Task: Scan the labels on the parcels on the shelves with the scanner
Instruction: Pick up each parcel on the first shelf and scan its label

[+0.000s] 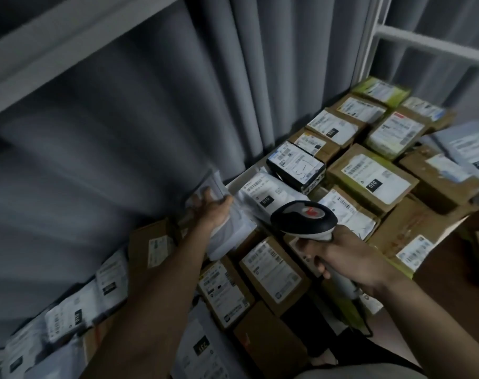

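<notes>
The right hand (350,258) is wrapped round the handle of the scanner (305,218), whose dark head tips forward and down over the parcels — held that way, I judge, so its window faces the labels, which nearly all lie face up. The left hand (213,206) reaches further back, fingers on a blurred grey bag (205,187) standing against the curtain (150,105); whether it grips the bag or only presses it I cannot tell, the motion blur hides the fingertips. It looks meant to turn or tip that bag so its label comes into the scanner's line.

The parcels pack the shelf (239,179) tightly, edge to edge. Just ahead of the scanner lies a white bag (263,194) with its barcode showing, and beside it a black box (297,166) with a white label on top. Brown cartons fill the rest, one large carton (372,177) to the right. Along the left edge, more grey bags lean upright.

The likely next reading is the white bag, nearest the scanner head. Its soft, creased surface could bend the barcode — flattening it may help.
</notes>
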